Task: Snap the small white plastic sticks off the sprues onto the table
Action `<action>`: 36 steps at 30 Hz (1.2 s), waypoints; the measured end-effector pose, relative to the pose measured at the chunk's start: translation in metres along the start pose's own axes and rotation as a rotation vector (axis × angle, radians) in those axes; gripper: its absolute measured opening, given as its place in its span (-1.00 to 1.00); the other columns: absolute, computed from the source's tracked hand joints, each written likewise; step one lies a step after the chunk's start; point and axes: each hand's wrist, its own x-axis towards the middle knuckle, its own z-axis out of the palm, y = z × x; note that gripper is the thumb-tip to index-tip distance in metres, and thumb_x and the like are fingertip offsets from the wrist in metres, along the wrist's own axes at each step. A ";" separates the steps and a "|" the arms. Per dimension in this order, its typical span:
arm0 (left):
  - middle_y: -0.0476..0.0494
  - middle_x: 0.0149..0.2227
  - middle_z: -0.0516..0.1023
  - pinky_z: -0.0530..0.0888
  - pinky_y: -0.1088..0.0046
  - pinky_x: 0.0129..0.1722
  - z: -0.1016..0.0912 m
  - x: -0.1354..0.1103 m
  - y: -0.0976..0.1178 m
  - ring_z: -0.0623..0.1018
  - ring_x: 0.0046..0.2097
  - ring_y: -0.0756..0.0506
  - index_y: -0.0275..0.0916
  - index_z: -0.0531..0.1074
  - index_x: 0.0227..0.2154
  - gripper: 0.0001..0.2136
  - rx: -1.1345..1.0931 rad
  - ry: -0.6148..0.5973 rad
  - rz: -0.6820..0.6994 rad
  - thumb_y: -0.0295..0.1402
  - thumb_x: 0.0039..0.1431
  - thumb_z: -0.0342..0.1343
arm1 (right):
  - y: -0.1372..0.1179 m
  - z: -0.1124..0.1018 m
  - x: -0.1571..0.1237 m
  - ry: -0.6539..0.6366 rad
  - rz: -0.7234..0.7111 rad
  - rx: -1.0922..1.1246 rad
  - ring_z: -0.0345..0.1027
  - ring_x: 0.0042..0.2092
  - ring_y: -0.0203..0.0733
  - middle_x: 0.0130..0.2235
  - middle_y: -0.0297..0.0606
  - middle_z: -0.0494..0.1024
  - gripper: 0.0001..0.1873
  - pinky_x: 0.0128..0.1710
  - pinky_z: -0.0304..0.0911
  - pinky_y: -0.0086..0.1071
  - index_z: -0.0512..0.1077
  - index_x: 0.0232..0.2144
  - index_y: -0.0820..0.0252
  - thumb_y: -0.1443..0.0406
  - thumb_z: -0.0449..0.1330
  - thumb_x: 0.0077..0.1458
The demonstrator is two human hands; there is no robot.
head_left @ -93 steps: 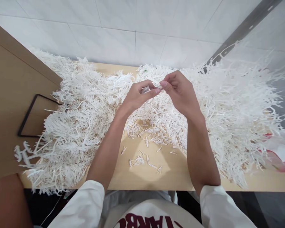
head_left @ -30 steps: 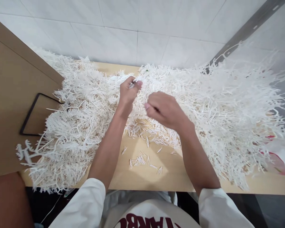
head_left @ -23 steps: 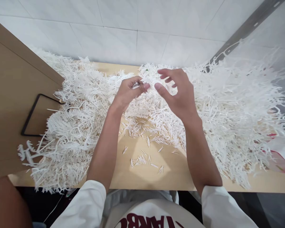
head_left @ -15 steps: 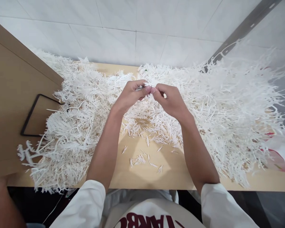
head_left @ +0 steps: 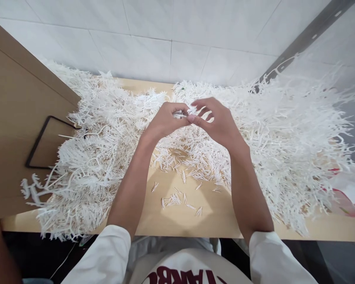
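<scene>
My left hand (head_left: 168, 120), its thumb and fingers curled together, holds a small white branched plastic sprig (head_left: 180, 114), mostly hidden by the fingers. Close beside it is my right hand (head_left: 214, 120), with its fingers raised and spread. The right thumb tip meets the left fingertips, and white sprig tips show between the two hands. Below them lies a heap of short white plastic pieces (head_left: 201, 157) on the wooden table (head_left: 183, 225). A few loose pieces (head_left: 173, 200) are scattered nearer the front edge.
Large tangled piles of white branched plastic stand to the left (head_left: 88, 157) and right (head_left: 284, 146). A brown board (head_left: 20, 102) with a black metal loop (head_left: 37, 146) is at far left. Tiled wall (head_left: 136, 51) runs behind. A pink-and-white plastic bag (head_left: 349, 193) sits at right.
My right hand's fingers have opened and lifted away from the pinch, while its thumb stays near the left fingertips. The left hand keeps its hold, nearly in place.
</scene>
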 end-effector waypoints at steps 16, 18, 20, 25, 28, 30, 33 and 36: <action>0.01 -0.44 0.42 0.32 0.47 -0.31 0.016 0.007 -0.009 0.39 -0.35 0.04 -0.22 0.34 -0.49 -0.87 0.108 0.107 0.164 -0.39 0.17 0.06 | -0.011 -0.006 -0.001 -0.084 0.148 0.046 0.02 -0.51 -0.41 -0.57 -0.44 0.26 -0.62 -0.51 -0.03 -0.44 0.34 -0.54 0.17 0.01 0.17 0.09; 0.00 -0.40 0.44 0.32 0.46 -0.30 0.018 0.006 -0.009 0.40 -0.33 0.03 -0.21 0.33 -0.48 -0.87 0.245 0.161 0.214 -0.45 0.18 0.00 | -0.016 -0.009 -0.002 -0.113 0.150 0.010 0.01 -0.51 -0.42 -0.57 -0.44 0.26 -0.66 -0.50 -0.04 -0.43 0.34 -0.55 0.18 0.08 0.17 0.12; -0.02 -0.37 0.46 0.31 0.46 -0.32 0.022 0.004 -0.008 0.42 -0.31 0.01 -0.20 0.33 -0.45 -0.86 0.384 0.188 0.234 -0.49 0.19 -0.06 | -0.019 -0.013 -0.003 -0.138 0.151 -0.015 0.00 -0.52 -0.43 -0.59 -0.44 0.25 -0.69 -0.50 -0.04 -0.43 0.33 -0.57 0.19 0.15 0.18 0.12; -0.05 -0.31 0.48 0.26 0.46 -0.39 0.037 0.001 -0.004 0.44 -0.30 -0.01 -0.18 0.35 -0.39 -0.82 0.641 0.203 0.188 -0.50 0.23 -0.12 | -0.019 -0.022 -0.005 -0.165 0.164 -0.032 -0.02 -0.54 -0.44 -0.62 -0.44 0.20 -0.69 -0.52 -0.07 -0.41 0.32 -0.64 0.21 0.21 0.21 0.07; -0.06 -0.28 0.49 0.26 0.46 -0.40 0.040 0.001 -0.002 0.45 -0.29 -0.02 -0.19 0.37 -0.36 -0.83 0.677 0.208 0.167 -0.50 0.23 -0.10 | -0.014 -0.022 -0.004 -0.103 0.192 -0.008 -0.06 -0.55 -0.44 -0.63 -0.45 0.16 -0.64 -0.54 -0.09 -0.41 0.32 -0.64 0.20 0.13 0.20 0.08; -0.05 -0.30 0.49 0.27 0.45 -0.38 0.037 0.002 -0.003 0.45 -0.30 -0.01 -0.19 0.39 -0.36 -0.82 0.658 0.166 0.176 -0.50 0.23 -0.09 | -0.009 -0.020 -0.003 -0.064 0.202 0.001 -0.03 -0.54 -0.43 -0.62 -0.44 0.19 -0.60 -0.54 -0.07 -0.42 0.31 -0.63 0.19 0.06 0.18 0.08; -0.04 -0.36 0.49 0.29 0.45 -0.36 0.027 0.002 -0.004 0.44 -0.32 -0.01 -0.19 0.41 -0.40 -0.79 0.611 0.072 0.207 -0.46 0.26 -0.11 | 0.000 -0.015 -0.001 -0.032 0.177 -0.006 0.16 -0.45 -0.39 -0.48 -0.37 0.39 -0.64 -0.45 0.07 -0.43 0.37 -0.50 0.17 0.01 0.18 0.08; -0.05 -0.34 0.51 0.31 0.46 -0.33 0.019 0.002 -0.006 0.46 -0.31 0.00 -0.19 0.44 -0.37 -0.79 0.553 0.018 0.223 -0.38 0.28 -0.10 | 0.005 -0.012 0.000 -0.040 0.131 -0.036 0.27 -0.34 -0.34 -0.36 -0.32 0.48 -0.71 -0.35 0.14 -0.42 0.42 -0.38 0.14 0.05 0.11 0.15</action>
